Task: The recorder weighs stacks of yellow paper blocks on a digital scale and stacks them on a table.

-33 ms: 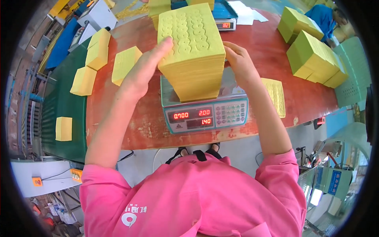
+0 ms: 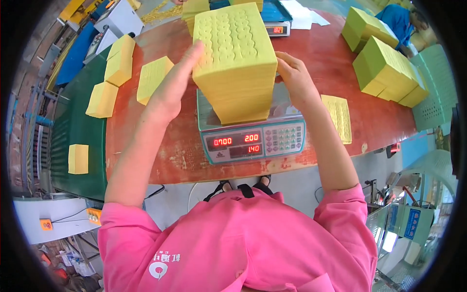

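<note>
A tall stack of yellow paper sheets (image 2: 236,82), stamped with rows of round coin-like marks on top, stands on a digital weighing scale (image 2: 287,138). Its red digits are lit. My left hand (image 2: 170,92) is against the stack's left side, with the thumb along the upper left edge. My right hand (image 2: 297,80) is at the right side, its fingers bent against the stack and the fingertips partly hidden behind its edge. The two hands hold the stack between them. The far part of the scale's pan is hidden by the stack.
A yellow paper stack (image 2: 154,80) lies left of my left hand; a flatter one (image 2: 337,117) lies beside my right forearm. Several larger stacks (image 2: 386,68) stand at right on the red table (image 2: 165,155), near a person in blue (image 2: 396,22). A second scale (image 2: 277,29) is behind.
My left thumb has slid slightly left and up, off the stack's top face to its edge. The stack has shifted a little to the left. My right hand is almost unchanged.
</note>
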A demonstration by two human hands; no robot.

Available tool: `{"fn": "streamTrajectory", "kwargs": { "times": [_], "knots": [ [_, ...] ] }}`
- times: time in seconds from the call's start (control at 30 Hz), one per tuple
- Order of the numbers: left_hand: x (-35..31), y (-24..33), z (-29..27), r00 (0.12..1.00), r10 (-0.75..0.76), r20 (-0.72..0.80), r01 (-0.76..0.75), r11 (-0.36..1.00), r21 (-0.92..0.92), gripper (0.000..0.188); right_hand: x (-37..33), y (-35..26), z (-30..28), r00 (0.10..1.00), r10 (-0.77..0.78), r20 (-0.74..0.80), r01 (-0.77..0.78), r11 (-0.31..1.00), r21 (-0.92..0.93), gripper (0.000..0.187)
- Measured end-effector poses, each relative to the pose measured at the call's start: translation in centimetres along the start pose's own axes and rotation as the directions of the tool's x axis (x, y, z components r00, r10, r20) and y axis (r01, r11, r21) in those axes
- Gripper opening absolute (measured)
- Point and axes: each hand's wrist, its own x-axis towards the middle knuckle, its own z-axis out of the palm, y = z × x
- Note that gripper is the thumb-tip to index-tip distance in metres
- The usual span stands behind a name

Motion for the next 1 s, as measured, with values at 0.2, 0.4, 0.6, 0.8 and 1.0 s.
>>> {"fn": "streamTrajectory", "kwargs": {
  "times": [0.2,0.4,0.6,0.8,1.0],
  "knots": [
    [2.8,-4.5,3.0,0.974,-0.183,-0.133,0.091,0.855,-0.511,0.057,2.2,5.0,1.9,0.980,-0.167,-0.109,0.192,0.938,0.288,0.064],
    [7.8,-10.4,2.8,0.997,-0.073,-0.036,0.030,0.732,-0.681,0.044,4.2,3.6,4.0,0.998,0.004,-0.062,0.031,0.839,0.543,0.052],
    [4.9,-9.2,2.8,0.944,-0.050,-0.328,-0.145,0.827,-0.544,0.066,3.3,5.8,-0.2,0.999,-0.016,-0.030,0.026,0.917,0.399,0.059],
    [-8.9,-11.3,-3.1,0.892,-0.115,-0.437,-0.308,0.553,-0.774,0.076,-6.8,5.8,-6.1,0.997,-0.009,-0.083,0.047,0.884,0.465,0.056],
    [-15.0,-15.2,-1.9,0.804,-0.278,-0.526,-0.375,0.449,-0.811,0.065,-9.8,7.2,-6.5,1.000,0.016,-0.016,-0.005,0.836,0.548,0.057]
  ]
}}
